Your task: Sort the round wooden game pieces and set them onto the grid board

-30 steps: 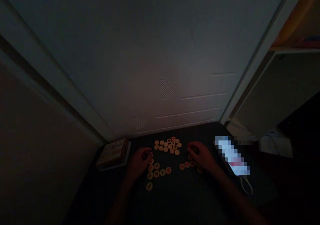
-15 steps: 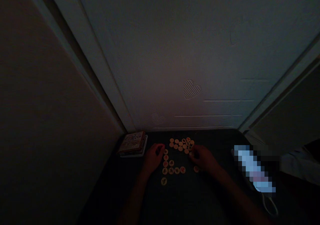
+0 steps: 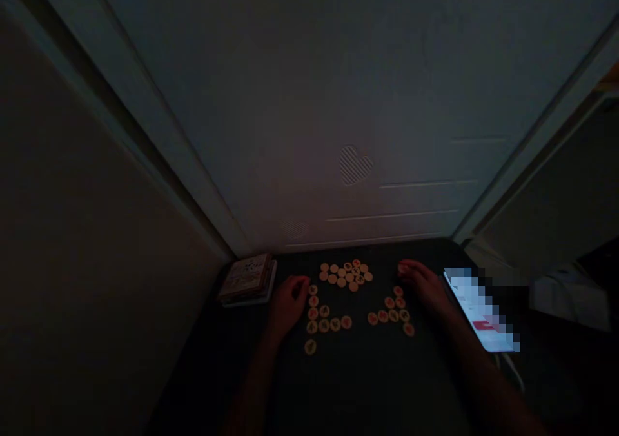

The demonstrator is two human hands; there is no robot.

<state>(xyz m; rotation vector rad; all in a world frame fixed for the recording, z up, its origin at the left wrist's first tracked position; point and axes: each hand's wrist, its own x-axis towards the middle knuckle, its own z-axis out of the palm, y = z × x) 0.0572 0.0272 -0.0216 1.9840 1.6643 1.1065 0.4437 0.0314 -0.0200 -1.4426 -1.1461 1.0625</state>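
Observation:
Several round pale discs, some with red or dark marks, lie on a dark table. A loose cluster of them is near the back. To the left, a branching row of discs runs beside my left hand, whose fingers are curled by the top disc; what they may hold is too dark to make out. On the right, another group of discs is laid out in a similar branching shape. Beyond its top end is my right hand, fingers bent together, their tips partly hidden and too dim to read.
At the back left of the dark table is a stack of boxes or books. A lit phone-like screen with a pale cable lies right of my right forearm. A panel with embossed hearts rises behind.
My right hand has moved right, away from the cluster, uncovering the right-hand group of discs. My left hand stays beside its row. The whole view has shifted slightly.

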